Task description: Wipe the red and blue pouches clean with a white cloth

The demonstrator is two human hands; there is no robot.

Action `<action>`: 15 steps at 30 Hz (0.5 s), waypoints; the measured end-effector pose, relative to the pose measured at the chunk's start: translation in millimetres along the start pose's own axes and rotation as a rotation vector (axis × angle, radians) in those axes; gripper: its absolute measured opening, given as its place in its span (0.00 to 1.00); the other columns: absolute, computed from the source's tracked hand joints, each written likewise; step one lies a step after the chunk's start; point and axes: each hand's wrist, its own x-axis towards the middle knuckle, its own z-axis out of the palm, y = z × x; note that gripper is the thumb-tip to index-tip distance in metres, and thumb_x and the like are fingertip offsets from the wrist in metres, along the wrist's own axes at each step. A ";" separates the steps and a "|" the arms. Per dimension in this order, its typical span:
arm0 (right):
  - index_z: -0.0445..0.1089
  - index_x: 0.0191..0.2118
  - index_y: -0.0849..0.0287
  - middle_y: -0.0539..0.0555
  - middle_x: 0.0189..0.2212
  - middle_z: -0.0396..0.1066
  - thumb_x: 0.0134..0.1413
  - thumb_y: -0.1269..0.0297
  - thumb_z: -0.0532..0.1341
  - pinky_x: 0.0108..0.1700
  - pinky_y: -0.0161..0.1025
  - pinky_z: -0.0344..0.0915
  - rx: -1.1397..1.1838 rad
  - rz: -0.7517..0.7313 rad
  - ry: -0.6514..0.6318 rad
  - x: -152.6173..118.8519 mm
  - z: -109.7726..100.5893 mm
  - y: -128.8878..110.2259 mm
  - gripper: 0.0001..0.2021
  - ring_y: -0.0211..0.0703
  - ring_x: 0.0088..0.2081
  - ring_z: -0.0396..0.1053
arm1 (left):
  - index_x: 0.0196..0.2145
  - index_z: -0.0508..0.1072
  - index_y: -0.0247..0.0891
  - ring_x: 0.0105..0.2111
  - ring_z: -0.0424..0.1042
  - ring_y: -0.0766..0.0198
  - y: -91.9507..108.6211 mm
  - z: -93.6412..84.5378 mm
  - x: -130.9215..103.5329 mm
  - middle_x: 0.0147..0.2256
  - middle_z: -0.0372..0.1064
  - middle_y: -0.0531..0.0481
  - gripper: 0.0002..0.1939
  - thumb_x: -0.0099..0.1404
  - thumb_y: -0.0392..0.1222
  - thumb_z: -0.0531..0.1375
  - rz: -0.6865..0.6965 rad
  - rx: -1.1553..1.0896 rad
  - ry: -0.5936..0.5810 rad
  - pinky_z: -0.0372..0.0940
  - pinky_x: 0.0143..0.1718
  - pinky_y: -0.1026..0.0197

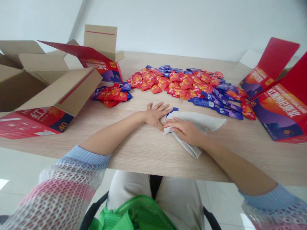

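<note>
My left hand (154,116) lies on the table with its fingers spread, its fingertips beside a small blue sachet (174,109). Most of that sachet is hidden beneath a folded white cloth (208,120) and my hands. My right hand (185,131) presses the cloth down over it, fingers bent on the fabric. Just beyond both hands spreads a wide heap of red and blue sachets (177,83). A smaller pile of sachets (114,95) lies further left, near the boxes.
A large open carton (45,119) stands at the left, with another open red box (105,68) behind it. Two more red and purple boxes (284,111) with raised flaps stand at the right. The table's front edge (168,172) runs above my lap, where something green (141,212) lies.
</note>
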 end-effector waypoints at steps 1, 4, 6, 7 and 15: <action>0.72 0.55 0.51 0.52 0.56 0.70 0.67 0.58 0.50 0.65 0.56 0.55 -0.100 -0.058 -0.030 0.4 4.5 1.3 0.18 0.49 0.60 0.64 | 0.70 0.35 0.51 0.68 0.23 0.36 0.1 0.2 0.7 0.71 0.21 0.46 0.60 0.49 0.65 0.64 -0.002 0.008 -0.006 0.25 0.58 0.25; 0.65 0.61 0.53 0.53 0.60 0.65 0.66 0.60 0.51 0.68 0.56 0.49 -0.250 -0.158 -0.075 2.1 8.4 9.2 0.20 0.47 0.63 0.59 | 0.71 0.35 0.49 0.68 0.22 0.36 0.6 0.9 1.3 0.71 0.20 0.46 0.60 0.50 0.62 0.64 0.005 0.012 -0.011 0.25 0.59 0.25; 0.60 0.65 0.55 0.56 0.62 0.62 0.66 0.58 0.53 0.68 0.57 0.48 -0.283 -0.181 -0.102 3.8 5.1 15.9 0.24 0.49 0.65 0.56 | 0.71 0.34 0.46 0.68 0.22 0.36 0.8 1.2 1.0 0.71 0.20 0.44 0.61 0.50 0.62 0.64 0.013 0.005 0.001 0.24 0.59 0.25; 0.58 0.66 0.57 0.57 0.64 0.60 0.65 0.56 0.53 0.68 0.58 0.47 -0.295 -0.178 -0.107 4.7 3.1 19.2 0.26 0.50 0.66 0.53 | 0.71 0.33 0.44 0.68 0.22 0.36 0.8 1.2 0.8 0.70 0.20 0.43 0.62 0.50 0.62 0.64 0.017 -0.002 0.005 0.24 0.59 0.26; 0.60 0.65 0.62 0.60 0.71 0.32 0.64 0.45 0.51 0.66 0.67 0.37 -0.486 -0.022 0.020 4.5 0.2 38.9 0.32 0.64 0.70 0.19 | 0.70 0.27 0.34 0.68 0.21 0.36 2.3 -3.8 0.8 0.69 0.19 0.34 0.67 0.50 0.66 0.63 0.021 -0.047 -0.033 0.22 0.59 0.27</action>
